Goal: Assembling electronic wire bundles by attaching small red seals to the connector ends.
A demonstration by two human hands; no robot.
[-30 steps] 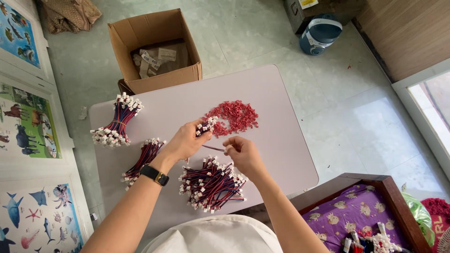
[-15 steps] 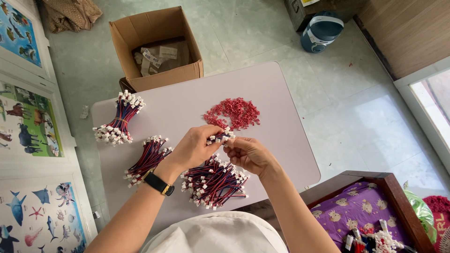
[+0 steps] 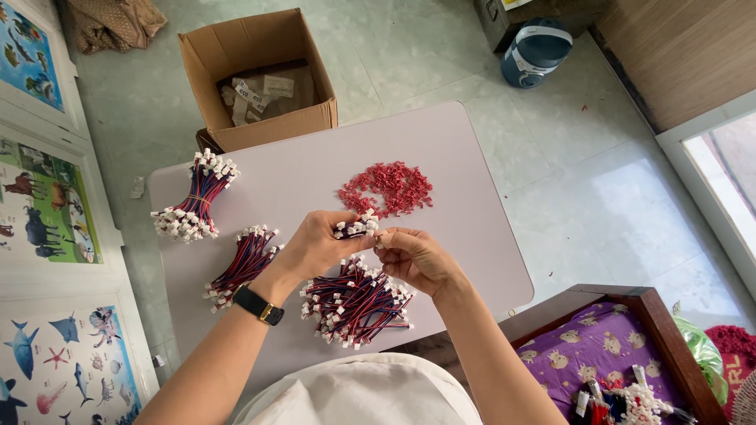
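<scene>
Mid-assembly, looks like: the left hand (image 3: 315,248) has its fingers closed around a small wire bunch (image 3: 356,228) above the table (image 3: 472,236), while the right hand (image 3: 413,256) pinches something tiny beside the bunch's white plugs. Red caps (image 3: 387,187) sit just beyond, so a precise fit probably comes next.

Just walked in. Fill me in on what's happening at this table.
A person sits at a small pale table. The left hand pinches a small cluster of white-tipped wire leads, and the right hand meets it at the tips. A loose pile of leads lies beneath, two tied bundles to the left, and red connector pieces just beyond.
</scene>
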